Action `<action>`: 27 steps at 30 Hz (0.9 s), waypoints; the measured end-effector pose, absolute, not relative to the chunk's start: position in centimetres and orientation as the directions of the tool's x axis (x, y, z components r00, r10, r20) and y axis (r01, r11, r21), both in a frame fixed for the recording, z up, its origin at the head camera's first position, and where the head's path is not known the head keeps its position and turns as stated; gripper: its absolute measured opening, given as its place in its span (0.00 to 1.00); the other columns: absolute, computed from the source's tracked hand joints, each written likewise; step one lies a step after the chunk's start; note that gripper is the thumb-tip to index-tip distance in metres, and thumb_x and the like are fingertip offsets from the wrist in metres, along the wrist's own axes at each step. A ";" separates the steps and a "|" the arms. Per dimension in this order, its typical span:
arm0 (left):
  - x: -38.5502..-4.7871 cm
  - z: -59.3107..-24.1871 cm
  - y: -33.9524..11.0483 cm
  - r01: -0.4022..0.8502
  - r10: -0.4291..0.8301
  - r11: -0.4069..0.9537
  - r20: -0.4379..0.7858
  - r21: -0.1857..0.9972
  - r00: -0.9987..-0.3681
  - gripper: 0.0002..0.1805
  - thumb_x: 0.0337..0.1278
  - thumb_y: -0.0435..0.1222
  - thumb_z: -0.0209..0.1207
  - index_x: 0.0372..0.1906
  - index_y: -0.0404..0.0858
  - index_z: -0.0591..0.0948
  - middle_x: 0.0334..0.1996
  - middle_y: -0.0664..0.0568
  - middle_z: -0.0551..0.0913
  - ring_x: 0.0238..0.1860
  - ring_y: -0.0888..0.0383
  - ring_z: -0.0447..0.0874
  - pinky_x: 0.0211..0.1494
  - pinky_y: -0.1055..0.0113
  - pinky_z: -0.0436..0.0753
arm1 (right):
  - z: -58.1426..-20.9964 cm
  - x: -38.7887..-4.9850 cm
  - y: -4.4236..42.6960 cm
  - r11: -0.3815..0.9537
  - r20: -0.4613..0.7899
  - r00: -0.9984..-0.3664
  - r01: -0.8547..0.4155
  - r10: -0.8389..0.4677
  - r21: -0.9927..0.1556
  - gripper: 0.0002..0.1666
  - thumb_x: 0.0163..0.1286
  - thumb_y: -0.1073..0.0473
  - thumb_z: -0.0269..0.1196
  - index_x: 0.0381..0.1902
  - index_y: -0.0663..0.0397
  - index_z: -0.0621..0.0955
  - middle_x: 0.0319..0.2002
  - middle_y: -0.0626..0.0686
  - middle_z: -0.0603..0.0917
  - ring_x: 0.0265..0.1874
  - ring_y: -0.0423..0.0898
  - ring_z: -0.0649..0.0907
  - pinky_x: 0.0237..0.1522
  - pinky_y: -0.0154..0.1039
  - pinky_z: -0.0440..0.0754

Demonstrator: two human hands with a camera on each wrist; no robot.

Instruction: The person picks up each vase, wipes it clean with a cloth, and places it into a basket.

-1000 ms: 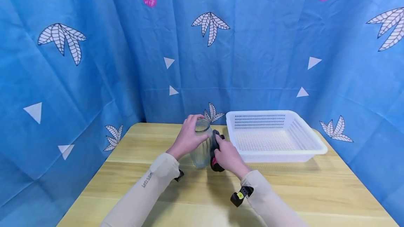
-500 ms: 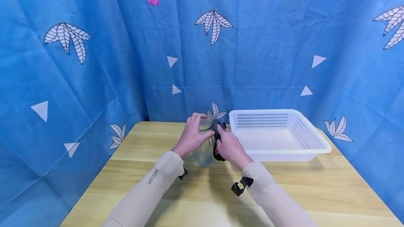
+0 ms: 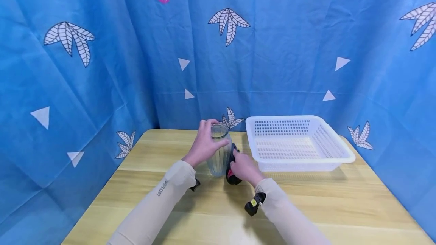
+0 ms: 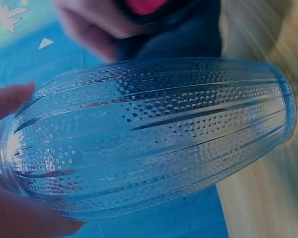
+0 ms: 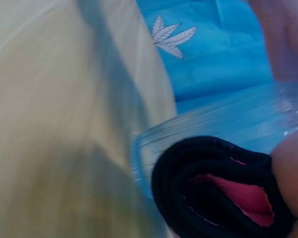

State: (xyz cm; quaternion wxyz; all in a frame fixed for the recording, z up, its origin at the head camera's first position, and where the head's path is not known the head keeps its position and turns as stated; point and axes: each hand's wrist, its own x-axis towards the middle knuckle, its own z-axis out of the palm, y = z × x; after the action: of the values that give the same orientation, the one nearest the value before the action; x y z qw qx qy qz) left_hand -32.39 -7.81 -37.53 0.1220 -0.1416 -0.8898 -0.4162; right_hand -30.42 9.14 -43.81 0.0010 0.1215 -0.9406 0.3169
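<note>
A clear glass vase with ribbed, dimpled sides stands slightly tilted above or on the table; whether its base touches the wood is hard to tell. My left hand grips it near the rim, thumb on the near side and fingers round the far side. In my right hand is a folded black cloth with a pink inner side, held along the vase's right side. Through the glass in the left wrist view, the dark cloth shows against the vase wall.
A white perforated plastic basket stands to the right at the back of the wooden table. Blue patterned curtain surrounds the table's back and sides. Black camera straps sit on both wrists.
My right hand and the cloth slid up along the vase half a second ago and are now lower again. The left hand keeps its grip on the vase near the rim.
</note>
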 end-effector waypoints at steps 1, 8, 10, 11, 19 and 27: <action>-32.4 -37.5 -7.9 0.353 0.153 0.619 0.333 0.701 -0.930 0.40 0.53 0.52 0.71 0.68 0.49 0.66 0.62 0.50 0.65 0.63 0.50 0.69 0.65 0.48 0.76 | -44.3 -30.4 9.1 0.769 0.060 -0.969 -0.228 -0.240 -0.597 0.36 0.72 0.62 0.56 0.74 0.69 0.63 0.65 0.70 0.75 0.50 0.55 0.83 0.52 0.51 0.81; -32.6 -36.8 -8.3 0.372 0.187 0.659 0.336 0.654 -0.923 0.42 0.55 0.51 0.69 0.73 0.48 0.65 0.72 0.53 0.67 0.72 0.50 0.63 0.71 0.43 0.69 | -44.6 -30.3 9.1 0.754 0.045 -0.973 -0.205 -0.227 -0.625 0.36 0.70 0.62 0.57 0.74 0.68 0.64 0.68 0.69 0.73 0.46 0.55 0.82 0.49 0.51 0.80; -32.6 -36.7 -8.4 0.368 0.197 0.653 0.320 0.662 -0.927 0.42 0.55 0.49 0.68 0.73 0.50 0.64 0.72 0.54 0.66 0.72 0.50 0.63 0.71 0.43 0.70 | -44.2 -30.2 9.0 0.750 0.056 -0.975 -0.202 -0.215 -0.630 0.35 0.70 0.62 0.56 0.74 0.66 0.65 0.68 0.68 0.73 0.53 0.55 0.81 0.55 0.51 0.79; -32.6 -36.8 -8.5 0.362 0.201 0.655 0.309 0.663 -0.929 0.42 0.54 0.48 0.68 0.73 0.51 0.64 0.72 0.54 0.66 0.72 0.51 0.63 0.70 0.43 0.70 | -43.9 -30.0 9.0 0.748 0.053 -0.976 -0.196 -0.210 -0.634 0.35 0.71 0.62 0.55 0.74 0.65 0.65 0.68 0.68 0.72 0.54 0.55 0.80 0.55 0.52 0.78; -32.8 -38.0 -8.4 0.388 0.226 0.616 0.318 0.686 -0.921 0.47 0.52 0.50 0.69 0.75 0.47 0.59 0.70 0.52 0.61 0.71 0.48 0.65 0.71 0.47 0.70 | -40.9 -28.3 9.2 0.758 0.196 -0.968 -0.244 -0.154 -0.605 0.35 0.69 0.63 0.56 0.74 0.62 0.67 0.60 0.71 0.79 0.49 0.58 0.83 0.47 0.52 0.82; -33.1 -37.7 -8.6 0.394 0.206 0.619 0.343 0.679 -0.916 0.48 0.51 0.56 0.72 0.74 0.49 0.62 0.69 0.54 0.68 0.69 0.52 0.62 0.69 0.48 0.72 | -38.8 -28.5 9.2 0.772 0.406 -0.898 -0.377 -0.169 -0.512 0.35 0.70 0.65 0.56 0.75 0.54 0.67 0.63 0.73 0.75 0.60 0.66 0.78 0.61 0.58 0.77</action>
State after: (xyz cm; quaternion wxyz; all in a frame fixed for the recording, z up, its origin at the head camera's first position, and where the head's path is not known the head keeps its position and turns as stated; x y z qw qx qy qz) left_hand -33.09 -8.56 -37.69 0.1166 -0.1683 -0.8923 -0.4025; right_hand -28.49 9.25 -38.78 0.1708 0.1475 -0.9256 0.3039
